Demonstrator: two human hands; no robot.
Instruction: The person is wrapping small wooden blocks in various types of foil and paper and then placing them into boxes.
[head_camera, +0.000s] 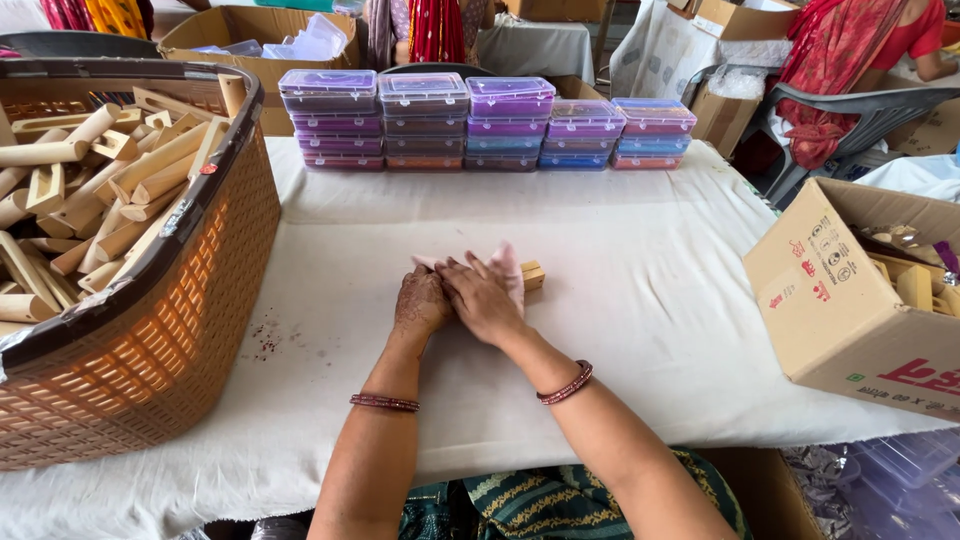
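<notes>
**Two hands pressing a wrapped wooden block at mid-surface**

A person is working at a cloth-covered surface (620, 330), both hands meeting near its middle. The left hand (421, 302) is lying flat, fingers together and pointing away, palm pressing down on a pale pink sheet (508, 266). The right hand (484, 300) is crossing partly over the left, also flat, fingers spread on the same sheet. Neither hand is closing into a grip; both appear to be pinning the sheet down rather than lifting anything. A small wooden block (532, 275) is poking out from under the sheet's right edge, touching it, which suggests the sheet is being folded over the block and held flat so it keeps its crease.

At the left edge an orange-and-brown basket (180, 330) is sitting within the left arm's reach, heaped with pale wooden pieces (100, 190). Along the far edge, clear-lidded plastic boxes (485, 125) are standing in five neat stacks, side by side and touching. At the right edge an open cardboard box (850, 310) is tilting towards the worker, more wooden pieces showing inside. Beyond the surface, other people in bright clothes are sitting among further cartons, and a grey plastic chair (860, 115) is standing near the far right corner.
</notes>
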